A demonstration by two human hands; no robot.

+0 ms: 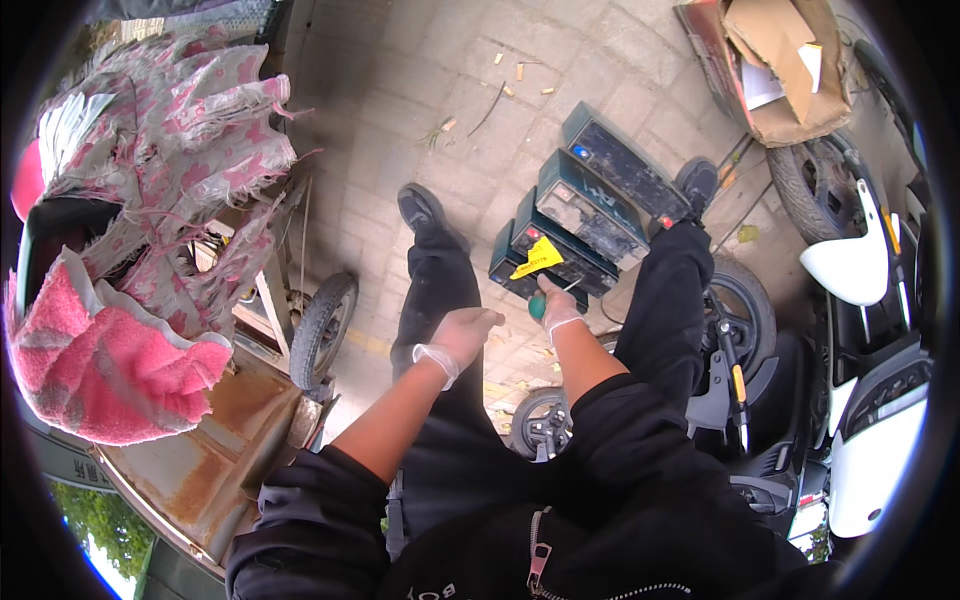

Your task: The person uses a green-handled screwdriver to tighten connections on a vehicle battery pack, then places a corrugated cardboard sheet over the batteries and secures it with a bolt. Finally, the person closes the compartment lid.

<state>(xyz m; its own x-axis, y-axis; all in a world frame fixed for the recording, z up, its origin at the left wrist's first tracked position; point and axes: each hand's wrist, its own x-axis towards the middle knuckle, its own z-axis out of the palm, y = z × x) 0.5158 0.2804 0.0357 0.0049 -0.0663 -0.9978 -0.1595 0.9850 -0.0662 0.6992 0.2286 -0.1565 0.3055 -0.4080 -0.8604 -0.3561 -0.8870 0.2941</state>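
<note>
My right hand [561, 310], in a clear thin glove, grips a screwdriver by its green handle [537, 307]. Its thin metal shaft points right, over the near side of the batteries. Several dark box-shaped batteries [592, 210] stand close together on the paving between my feet. A torn yellow label [538, 257] lies across the nearer ones. To the left, beside my thigh and apart from the batteries, my left hand [466, 336] is also gloved. Its fingers are closed together; whether anything small is in them is hidden.
At left stands a rusty cart [215, 450] with a wheel [325, 330], under a ragged pink-and-grey cloth [170, 150]. A cardboard box [800, 110] sits at the far right. Parked scooters with white panels [850, 265] line the right side. Small litter dots the paving [430, 90].
</note>
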